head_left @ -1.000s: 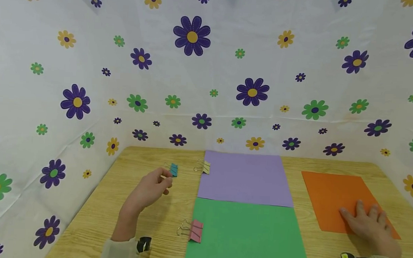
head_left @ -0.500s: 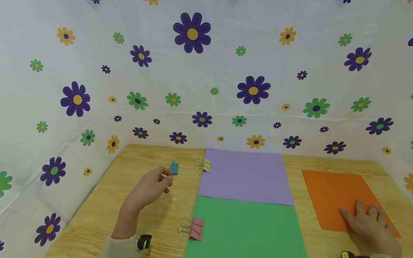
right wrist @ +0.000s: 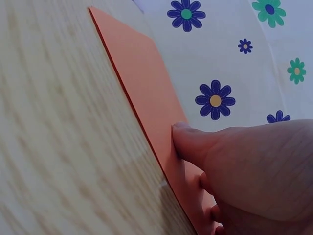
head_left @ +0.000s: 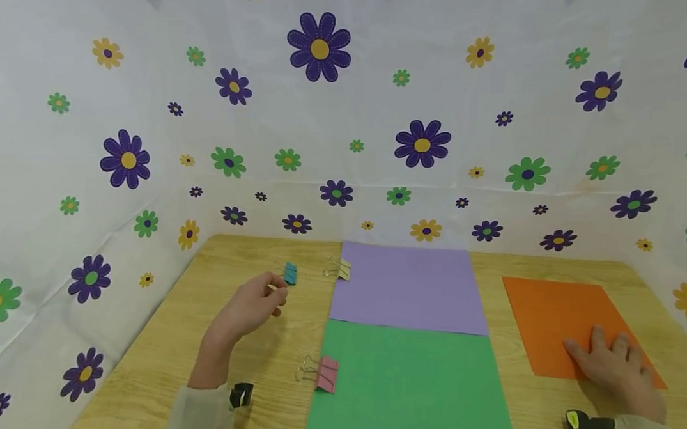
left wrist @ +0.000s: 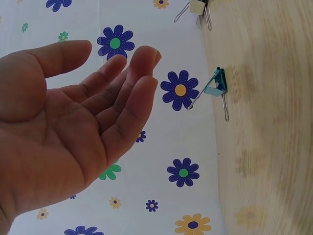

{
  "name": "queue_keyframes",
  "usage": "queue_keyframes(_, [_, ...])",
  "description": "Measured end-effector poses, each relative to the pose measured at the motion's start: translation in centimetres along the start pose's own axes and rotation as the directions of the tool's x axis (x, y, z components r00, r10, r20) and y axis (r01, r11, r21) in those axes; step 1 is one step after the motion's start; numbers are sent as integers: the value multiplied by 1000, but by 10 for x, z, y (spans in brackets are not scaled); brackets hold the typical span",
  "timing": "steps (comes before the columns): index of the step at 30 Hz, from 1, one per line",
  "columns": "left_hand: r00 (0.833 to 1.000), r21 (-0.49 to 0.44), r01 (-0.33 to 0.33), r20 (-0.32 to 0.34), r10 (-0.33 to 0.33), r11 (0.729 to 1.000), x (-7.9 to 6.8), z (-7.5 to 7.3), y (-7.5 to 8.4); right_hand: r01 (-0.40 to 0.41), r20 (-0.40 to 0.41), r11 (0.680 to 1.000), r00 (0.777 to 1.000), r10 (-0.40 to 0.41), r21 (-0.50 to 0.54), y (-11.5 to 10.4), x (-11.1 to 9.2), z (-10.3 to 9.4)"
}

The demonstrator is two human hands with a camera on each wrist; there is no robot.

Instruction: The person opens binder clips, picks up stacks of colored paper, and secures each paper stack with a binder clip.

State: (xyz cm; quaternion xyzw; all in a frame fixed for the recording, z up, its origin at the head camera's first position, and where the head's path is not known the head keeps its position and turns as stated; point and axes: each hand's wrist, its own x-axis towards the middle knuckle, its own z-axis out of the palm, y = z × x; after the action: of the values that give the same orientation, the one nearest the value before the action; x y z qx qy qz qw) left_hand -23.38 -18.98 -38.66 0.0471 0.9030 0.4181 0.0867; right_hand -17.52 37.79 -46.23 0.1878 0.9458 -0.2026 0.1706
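Note:
My left hand (head_left: 253, 303) hovers over the left part of the table with loosely curved fingers and nothing in them; the left wrist view shows its bare palm (left wrist: 63, 127). Just past its fingertips stands a blue binder clip (head_left: 290, 273). My right hand (head_left: 616, 364) rests with spread fingers on an orange sheet (head_left: 557, 320) at the right. A purple sheet (head_left: 409, 288) and a green sheet (head_left: 411, 384) lie in the middle. At their left edges sit a pale yellow binder clip (head_left: 343, 270) on the purple and a pink binder clip (head_left: 326, 374) on the green.
The wooden table (head_left: 170, 354) ends at a white flowered cloth (head_left: 371, 113) behind and on both sides. A black strap (head_left: 590, 425) is on my right wrist, and another black strap (head_left: 241, 394) on my left.
The whole scene has shifted slightly upward in the head view. Both hands, the sheets and the clips keep their places relative to each other.

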Motion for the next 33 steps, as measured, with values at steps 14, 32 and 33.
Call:
queue_keyframes(14, [994, -6, 37, -106, -38, 999, 18, -4, -5, 39, 15, 999, 999, -39, 8, 7, 3, 3])
queue_keyframes(32, [938, -147, 213, -246, -244, 966, 80, -12, -44, 130, 60, 991, 990, -129, -23, 3, -5, -10])
queue_keyframes(33, [937, -165, 226, -231, -261, 960, 84, -10, -45, 136, 60, 991, 989, -135, -14, 3, -6, -11])
